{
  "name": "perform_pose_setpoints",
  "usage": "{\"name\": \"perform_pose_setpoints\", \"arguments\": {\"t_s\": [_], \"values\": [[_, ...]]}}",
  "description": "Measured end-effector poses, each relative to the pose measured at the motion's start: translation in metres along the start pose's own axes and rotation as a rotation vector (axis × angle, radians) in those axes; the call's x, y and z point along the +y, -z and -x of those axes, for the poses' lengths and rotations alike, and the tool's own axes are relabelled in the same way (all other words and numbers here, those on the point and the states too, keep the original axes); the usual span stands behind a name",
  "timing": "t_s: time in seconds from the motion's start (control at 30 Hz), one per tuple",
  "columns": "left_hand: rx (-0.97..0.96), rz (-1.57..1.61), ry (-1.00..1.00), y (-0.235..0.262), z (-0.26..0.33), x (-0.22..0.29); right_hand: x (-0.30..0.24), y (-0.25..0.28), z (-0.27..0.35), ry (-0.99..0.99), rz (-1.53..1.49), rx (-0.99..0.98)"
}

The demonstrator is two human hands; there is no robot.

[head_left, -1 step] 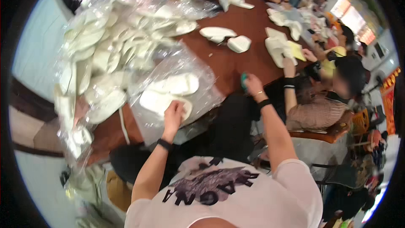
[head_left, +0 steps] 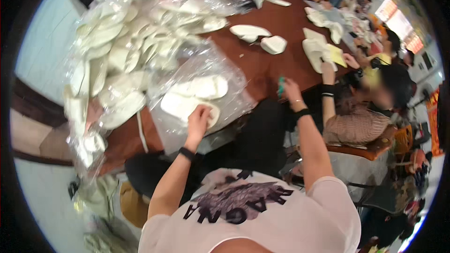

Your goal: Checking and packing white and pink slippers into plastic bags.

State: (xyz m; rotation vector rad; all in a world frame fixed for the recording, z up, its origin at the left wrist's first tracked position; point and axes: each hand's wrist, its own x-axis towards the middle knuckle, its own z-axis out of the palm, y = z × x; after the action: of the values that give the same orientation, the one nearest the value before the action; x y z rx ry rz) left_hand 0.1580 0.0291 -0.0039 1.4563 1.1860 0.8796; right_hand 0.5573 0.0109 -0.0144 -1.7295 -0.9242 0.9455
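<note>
Reaching forward, the left hand (head_left: pixel 199 116) rests with fingers curled on a white insole (head_left: pixel 187 105) lying in an open clear plastic bag (head_left: pixel 206 65) at the near edge of the brown table (head_left: pixel 262 68); whether it actually grips the insole cannot be told. The right hand (head_left: pixel 291 91) is closed around a small green object (head_left: pixel 280 85) (kind unclear) at the table edge. Bagged insoles (head_left: pixel 117 51) are heaped to the left.

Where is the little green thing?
The small green thing is in the person's right hand, at the near edge of the brown table, right of the clear bag of white insoles.
</note>
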Motion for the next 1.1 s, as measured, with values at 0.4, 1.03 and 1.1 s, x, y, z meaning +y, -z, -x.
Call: {"name": "perform_pose_setpoints", "arguments": {"t_s": [0.4,1.03,1.1], "values": [[-0.027,0.295,0.009,0.000,0.000,0.011,-0.101,-0.079,0.130,0.667,0.837,-0.162],[-0.047,0.442,-0.194,0.009,0.008,0.039,-0.082,-0.138,0.104,0.766,1.032,-0.131],[-0.007,0.457,-0.216,0.023,0.024,0.067,-0.083,-0.123,0.098,0.767,1.014,-0.110]]}}
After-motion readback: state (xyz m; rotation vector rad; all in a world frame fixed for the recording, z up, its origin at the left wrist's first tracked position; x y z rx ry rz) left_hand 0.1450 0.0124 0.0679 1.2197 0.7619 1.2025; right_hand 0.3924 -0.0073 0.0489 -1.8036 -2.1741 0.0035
